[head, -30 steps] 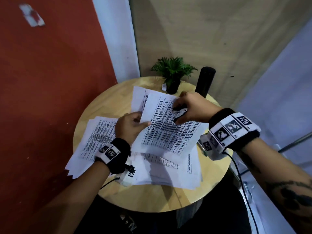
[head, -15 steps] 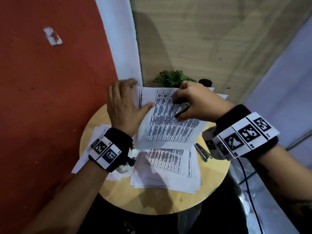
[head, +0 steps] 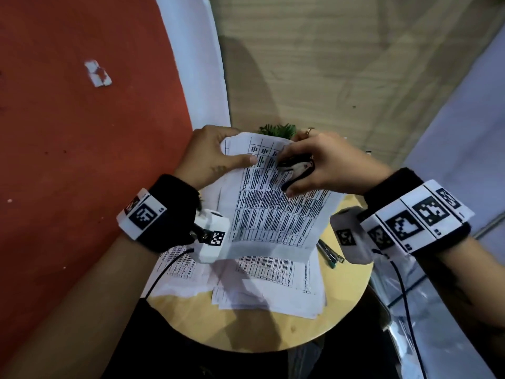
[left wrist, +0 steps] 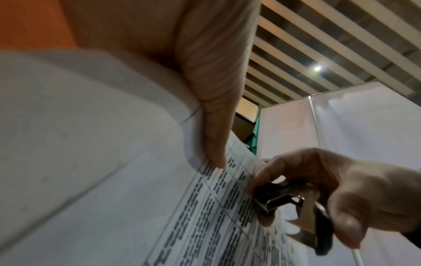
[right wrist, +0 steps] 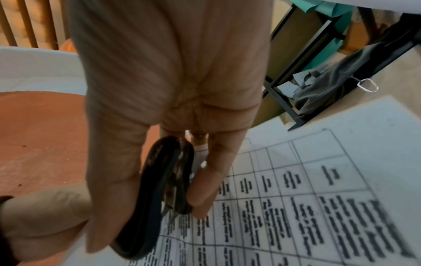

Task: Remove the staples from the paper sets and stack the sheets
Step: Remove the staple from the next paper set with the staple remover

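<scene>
Head: left hand (head: 210,157) pinches the top corner of one paper set (head: 273,209), thumb on the front and fingers curled behind, holding it up off the table (head: 273,332), probably to keep the corner taut. Right hand (head: 325,165) is curled round the staple remover (head: 296,170), pressed to the top edge beside the left thumb; the staple is likely there but I can't see it. Two loose piles (head: 267,285) lie below, sheet count unreadable. One pen-like item (head: 330,254), one plant (head: 277,131) behind.

Left wrist: thumb (left wrist: 216,126) flat on the sheet, staple remover (left wrist: 284,203) just beside it with its metal jaws at the paper. One tool, two hands.

Right wrist: fingers (right wrist: 212,180) and thumb squeeze the staple remover (right wrist: 159,194) nearly shut. Whether it has bitten the staple, can't tell.
</scene>
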Tool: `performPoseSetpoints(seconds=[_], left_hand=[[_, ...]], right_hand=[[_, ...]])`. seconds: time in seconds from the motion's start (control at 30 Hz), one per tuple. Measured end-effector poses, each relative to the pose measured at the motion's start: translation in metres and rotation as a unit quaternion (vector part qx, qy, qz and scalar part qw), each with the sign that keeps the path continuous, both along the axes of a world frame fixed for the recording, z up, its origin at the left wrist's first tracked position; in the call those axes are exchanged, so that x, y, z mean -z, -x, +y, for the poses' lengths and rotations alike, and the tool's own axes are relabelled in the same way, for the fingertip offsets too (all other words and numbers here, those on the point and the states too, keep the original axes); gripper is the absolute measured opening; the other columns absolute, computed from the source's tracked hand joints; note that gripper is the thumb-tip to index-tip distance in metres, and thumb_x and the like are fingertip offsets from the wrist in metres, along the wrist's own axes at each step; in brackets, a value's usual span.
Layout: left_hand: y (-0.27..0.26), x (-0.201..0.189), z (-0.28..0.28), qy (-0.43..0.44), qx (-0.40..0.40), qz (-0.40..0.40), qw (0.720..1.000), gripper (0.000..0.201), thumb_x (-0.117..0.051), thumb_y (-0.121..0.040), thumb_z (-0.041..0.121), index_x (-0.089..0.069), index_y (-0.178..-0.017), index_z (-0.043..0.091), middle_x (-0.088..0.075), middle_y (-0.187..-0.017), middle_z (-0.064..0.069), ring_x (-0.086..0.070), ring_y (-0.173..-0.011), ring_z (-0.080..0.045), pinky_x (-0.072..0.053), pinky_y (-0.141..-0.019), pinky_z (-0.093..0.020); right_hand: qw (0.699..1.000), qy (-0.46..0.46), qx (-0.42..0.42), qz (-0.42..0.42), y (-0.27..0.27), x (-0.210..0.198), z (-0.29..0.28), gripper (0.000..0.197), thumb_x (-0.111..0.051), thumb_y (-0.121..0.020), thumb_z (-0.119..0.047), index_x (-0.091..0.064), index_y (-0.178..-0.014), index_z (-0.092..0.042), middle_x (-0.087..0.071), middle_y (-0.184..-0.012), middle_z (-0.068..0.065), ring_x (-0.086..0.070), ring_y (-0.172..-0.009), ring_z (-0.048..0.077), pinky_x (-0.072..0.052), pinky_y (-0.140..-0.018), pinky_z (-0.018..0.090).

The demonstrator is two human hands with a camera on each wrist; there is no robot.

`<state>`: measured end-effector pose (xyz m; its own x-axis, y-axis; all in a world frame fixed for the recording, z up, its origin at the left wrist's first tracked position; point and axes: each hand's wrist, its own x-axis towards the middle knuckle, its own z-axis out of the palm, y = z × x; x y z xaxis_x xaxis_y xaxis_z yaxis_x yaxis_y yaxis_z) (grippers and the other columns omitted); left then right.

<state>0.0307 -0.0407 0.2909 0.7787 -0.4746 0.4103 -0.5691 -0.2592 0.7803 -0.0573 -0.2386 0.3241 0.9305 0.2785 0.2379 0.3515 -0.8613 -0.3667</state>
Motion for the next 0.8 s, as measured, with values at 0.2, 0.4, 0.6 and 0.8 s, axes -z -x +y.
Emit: performPoseSetpoints(seconds=[0.2, 0.4, 0.6, 0.8], left_hand=[[0.007, -0.015, 0.012, 0.03, 0.022, 0.038, 0.999, 0.021, -0.082, -0.064, 0.022, -0.073, -0.083, 0.017, -0.075, -0.083, 0.002, -0.067, -0.074, -0.012, -0.054, -0.072, -0.027], [0.008, -0.027, 0.017, -0.109, -0.13, -0.159, 0.973, 0.067, -0.078, -0.052, 0.055, -0.065, -0.111, 0.028, -0.067, -0.105, 0.004, -0.059, -0.101, -0.019, -0.045, -0.09, -0.04], [0.024, -0.047, -0.002, -0.271, -0.113, -0.207, 0.933, 0.037, -0.071, -0.069, 0.056, -0.073, -0.093, 0.028, -0.057, -0.067, 0.013, -0.06, -0.097, -0.025, -0.033, -0.096, -0.04], [0.016, -0.046, 0.006, -0.216, 0.036, -0.074, 0.973, 0.039, -0.065, -0.06, 0.062, -0.072, -0.08, 0.03, -0.074, -0.078, 0.0, -0.069, -0.079, -0.017, -0.054, -0.078, -0.042]], right_hand=[[1.0, -0.026, 0.009, 0.007, 0.003, -0.004, -0.015, 0.052, -0.087, -0.055, -0.03, -0.07, -0.102, -0.018, -0.053, -0.094, -0.001, -0.057, -0.093, 0.02, -0.047, -0.084, 0.034], [0.999, -0.03, -0.01, 0.006, 0.005, -0.011, -0.007, 0.051, -0.087, -0.055, -0.03, -0.071, -0.101, -0.015, -0.055, -0.095, -0.001, -0.057, -0.094, 0.021, -0.048, -0.086, 0.043], [0.999, -0.041, -0.024, 0.011, 0.006, -0.017, -0.002, 0.051, -0.087, -0.054, -0.028, -0.071, -0.1, -0.012, -0.059, -0.099, 0.003, -0.059, -0.094, 0.022, -0.049, -0.085, 0.044], [0.998, -0.056, -0.027, 0.013, 0.011, -0.018, -0.007, 0.051, -0.087, -0.052, -0.03, -0.071, -0.099, -0.015, -0.059, -0.097, 0.0, -0.059, -0.094, 0.02, -0.048, -0.087, 0.043]])
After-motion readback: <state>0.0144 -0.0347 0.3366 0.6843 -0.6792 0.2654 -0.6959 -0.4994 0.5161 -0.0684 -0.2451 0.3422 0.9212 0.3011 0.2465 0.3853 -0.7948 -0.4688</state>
